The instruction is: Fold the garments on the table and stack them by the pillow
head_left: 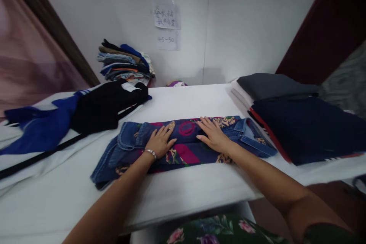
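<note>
A patterned denim jacket (185,148) lies on the white table, folded into a long strip. Its blue collar (253,131) points right, and denim cuff or hem parts show at the left end. My left hand (160,141) rests flat on the left half of the jacket, fingers spread. On the right half, my right hand (213,135) also lies flat with its fingers apart. Neither hand grips the cloth.
Loose black (100,105) and blue (54,126) garments lie to the left. Folded clothes are stacked at the back left (126,63) and in a dark pile (309,126) at the right. Handwritten paper signs (167,26) hang on the wall. The white table (183,103) has its edge near my body.
</note>
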Tool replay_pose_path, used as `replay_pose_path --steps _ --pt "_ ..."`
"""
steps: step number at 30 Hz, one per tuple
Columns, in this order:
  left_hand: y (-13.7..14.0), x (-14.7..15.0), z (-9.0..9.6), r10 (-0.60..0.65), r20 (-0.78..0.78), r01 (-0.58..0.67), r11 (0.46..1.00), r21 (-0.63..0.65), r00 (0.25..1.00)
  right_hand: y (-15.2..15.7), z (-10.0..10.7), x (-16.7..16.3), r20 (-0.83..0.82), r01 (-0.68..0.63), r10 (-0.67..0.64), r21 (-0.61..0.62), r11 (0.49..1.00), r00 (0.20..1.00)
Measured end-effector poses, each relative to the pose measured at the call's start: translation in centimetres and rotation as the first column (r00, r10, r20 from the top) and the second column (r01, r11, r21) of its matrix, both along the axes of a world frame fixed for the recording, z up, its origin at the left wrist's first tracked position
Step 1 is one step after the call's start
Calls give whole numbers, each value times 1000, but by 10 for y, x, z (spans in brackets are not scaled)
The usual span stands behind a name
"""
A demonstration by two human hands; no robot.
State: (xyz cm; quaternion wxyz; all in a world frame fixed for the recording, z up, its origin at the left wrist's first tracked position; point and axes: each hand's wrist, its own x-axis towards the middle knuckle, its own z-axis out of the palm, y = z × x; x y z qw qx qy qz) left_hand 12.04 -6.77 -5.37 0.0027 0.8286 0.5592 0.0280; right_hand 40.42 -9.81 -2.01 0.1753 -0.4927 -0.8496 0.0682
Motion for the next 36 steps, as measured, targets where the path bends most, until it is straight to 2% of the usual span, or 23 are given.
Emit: replay_pose_path --steps 5,8,11,13,14,15,17,19,21,23,30,36 --pt "-6 2 2 8 35 -7 1000 -17 999 14 -39 -21 80 -8 15 -85 996 997" --pt "-10 4 3 -2 64 3 1000 -25 998 16 -59 -19 106 -8 11 -27 1000 994" --pt "-12 1 9 16 142 -11 999 -36 990 18 -70 -15 103 -21 17 37 999 994" --pt "-10 -9 17 82 183 -82 997 -11 980 18 -73 -13 99 -29 22 70 997 995" --pt "-7 -17 22 148 195 -155 988 18 970 19 -75 -12 97 -32 24 86 996 995" --pt "-4 -28 28 237 203 -252 966 52 950 19 -77 -12 94 -34 25 99 994 995" --pt "3 -56 40 449 226 -477 875 85 864 20 -80 -11 90 -35 24 118 992 996" --pt "10 -87 49 651 244 -666 745 -24 719 21 -83 -11 91 -35 24 124 992 996" --pt "16 -112 55 769 220 -741 638 -209 600 22 -85 -12 90 -35 24 124 992 996" --pt "21 -127 57 810 196 -740 585 -332 553 23 -87 -12 86 -34 23 125 992 996" --pt "30 -124 55 771 254 -667 634 -390 584 22 -83 -14 74 -20 12 109 994 997" --pt "30 -116 65 686 255 -596 722 -352 681 21 -82 -15 61 -23 17 107 994 998"
